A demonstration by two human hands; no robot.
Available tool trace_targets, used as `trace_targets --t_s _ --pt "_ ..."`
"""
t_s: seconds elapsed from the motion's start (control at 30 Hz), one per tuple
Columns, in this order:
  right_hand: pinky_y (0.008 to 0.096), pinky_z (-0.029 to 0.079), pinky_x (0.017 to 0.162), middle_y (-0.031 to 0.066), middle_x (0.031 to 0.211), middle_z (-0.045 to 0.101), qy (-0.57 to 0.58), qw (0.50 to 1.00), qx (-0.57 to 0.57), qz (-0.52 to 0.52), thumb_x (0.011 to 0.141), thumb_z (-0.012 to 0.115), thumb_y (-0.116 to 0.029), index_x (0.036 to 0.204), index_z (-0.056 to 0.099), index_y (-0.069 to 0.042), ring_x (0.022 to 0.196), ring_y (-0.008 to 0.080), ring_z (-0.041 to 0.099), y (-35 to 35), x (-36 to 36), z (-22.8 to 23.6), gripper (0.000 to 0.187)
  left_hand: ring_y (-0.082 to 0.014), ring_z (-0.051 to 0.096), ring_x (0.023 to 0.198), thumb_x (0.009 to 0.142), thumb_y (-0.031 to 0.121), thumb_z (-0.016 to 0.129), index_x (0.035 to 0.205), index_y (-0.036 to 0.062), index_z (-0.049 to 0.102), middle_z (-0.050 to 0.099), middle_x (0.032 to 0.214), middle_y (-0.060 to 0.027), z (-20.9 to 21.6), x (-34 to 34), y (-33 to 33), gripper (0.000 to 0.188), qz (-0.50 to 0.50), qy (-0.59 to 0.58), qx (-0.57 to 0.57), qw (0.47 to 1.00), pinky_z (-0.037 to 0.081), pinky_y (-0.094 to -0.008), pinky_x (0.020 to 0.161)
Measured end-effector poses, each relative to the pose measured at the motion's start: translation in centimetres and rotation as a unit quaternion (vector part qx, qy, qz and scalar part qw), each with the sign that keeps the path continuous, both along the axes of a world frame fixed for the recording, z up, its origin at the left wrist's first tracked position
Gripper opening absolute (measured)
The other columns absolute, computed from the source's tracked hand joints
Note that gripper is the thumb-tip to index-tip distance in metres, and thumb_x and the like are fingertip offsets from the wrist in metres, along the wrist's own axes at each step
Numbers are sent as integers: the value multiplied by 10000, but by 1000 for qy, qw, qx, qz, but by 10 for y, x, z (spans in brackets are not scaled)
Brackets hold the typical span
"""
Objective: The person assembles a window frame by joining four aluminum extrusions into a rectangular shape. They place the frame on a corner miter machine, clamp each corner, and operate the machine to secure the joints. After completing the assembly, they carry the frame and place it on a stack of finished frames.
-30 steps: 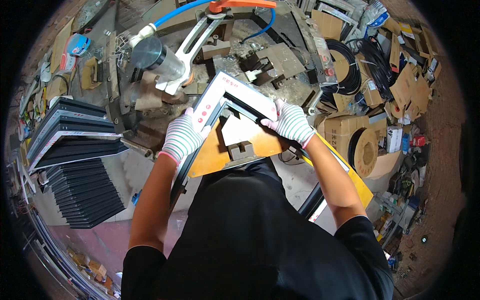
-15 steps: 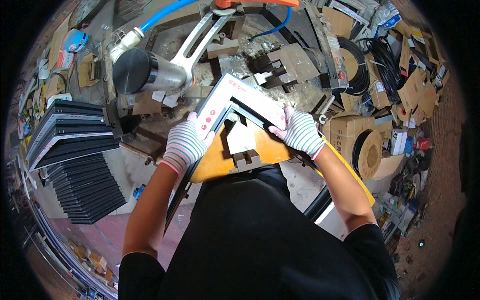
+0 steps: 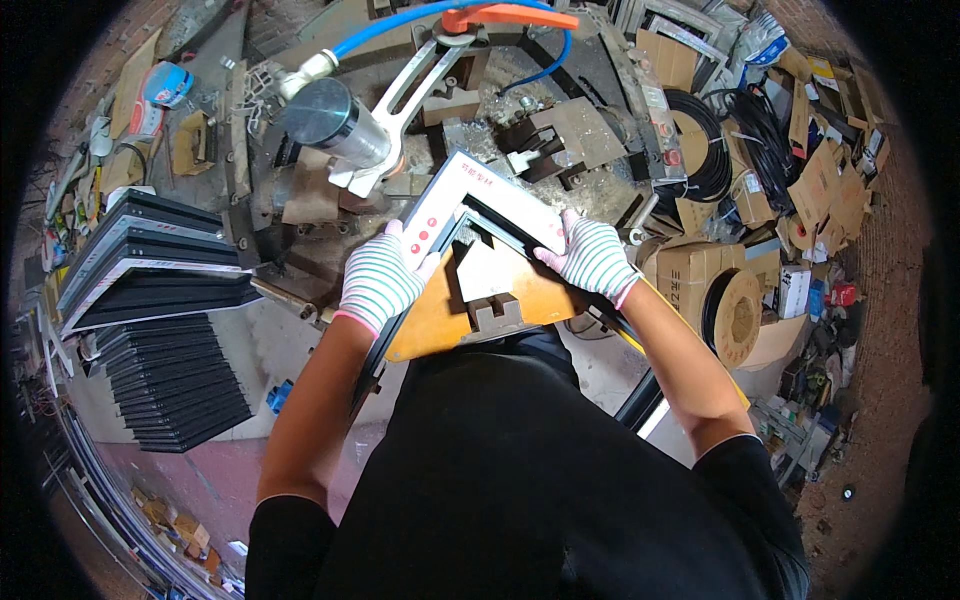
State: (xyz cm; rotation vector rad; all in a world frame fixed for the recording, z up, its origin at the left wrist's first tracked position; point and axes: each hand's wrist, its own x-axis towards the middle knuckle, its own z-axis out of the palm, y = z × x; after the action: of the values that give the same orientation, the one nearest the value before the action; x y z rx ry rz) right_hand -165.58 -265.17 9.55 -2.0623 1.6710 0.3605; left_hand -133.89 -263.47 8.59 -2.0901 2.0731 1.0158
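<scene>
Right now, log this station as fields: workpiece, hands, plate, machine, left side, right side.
Workpiece: corner frame, white face, dark edges, corner pointing away from the person
Left hand: gloved, gripping the frame's left leg
Right hand: gloved, gripping its right leg
Plate: orange plate, visible inside the angle
Machine: metal cylinder with blue hose, beyond the left hand
Left side: stacked dark profiles
Right side: cardboard box, tan spool

The grimy metal worktop (image 3: 507, 66) carries pale debris (image 3: 490, 128) and a squarish metal block (image 3: 588, 135) — the grey floor (image 3: 283, 350), a stack of black angled frames (image 3: 178, 385) and a small blue object (image 3: 280, 396).
</scene>
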Motion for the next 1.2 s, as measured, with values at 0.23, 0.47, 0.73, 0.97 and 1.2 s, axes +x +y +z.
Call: trace_targets --t_s 0.23,0.47,0.73,0.97,1.2 --pt "501 551 757 274 846 695 -40 998 -38 -9 854 736 -589 1045 580 23 807 448 703 6 -3 0 660 -332 622 1093 782 302 871 1271 21 564 625 1156 -164 41 13 9 642 -40 148 -614 774 490 -440 965" --pt "503 547 820 267 926 719 -41 998 -47 13 890 672 -602 1102 584 20 909 442 710 8 -6 3 663 -178 668 1111 937 189 763 1386 47 580 713 1225 -79 146 27 -57 505 -29 314 -245 917 551 -338 983" --pt "500 542 858 264 978 726 -42 999 -35 -1 884 692 -587 1147 601 12 958 430 710 9 -5 4 661 -277 757 899 889 315 801 1122 11 722 778 972 -163 154 -42 -57 392 -23 183 -246 951 584 -384 861" --pt "497 541 872 275 997 722 -44 999 -20 -4 873 715 -573 1155 599 19 982 440 706 8 -6 6 667 -211 716 963 856 281 846 1145 5 696 733 1065 -144 133 -35 -55 427 -76 129 -412 899 572 -334 865" --pt "483 545 878 297 997 712 -72 997 8 17 817 776 -466 1147 591 45 983 447 703 -2 -10 4 635 -332 667 1090 682 367 960 1241 -6 617 652 1199 -198 35 -2 50 755 44 -17 -217 975 545 -413 965"
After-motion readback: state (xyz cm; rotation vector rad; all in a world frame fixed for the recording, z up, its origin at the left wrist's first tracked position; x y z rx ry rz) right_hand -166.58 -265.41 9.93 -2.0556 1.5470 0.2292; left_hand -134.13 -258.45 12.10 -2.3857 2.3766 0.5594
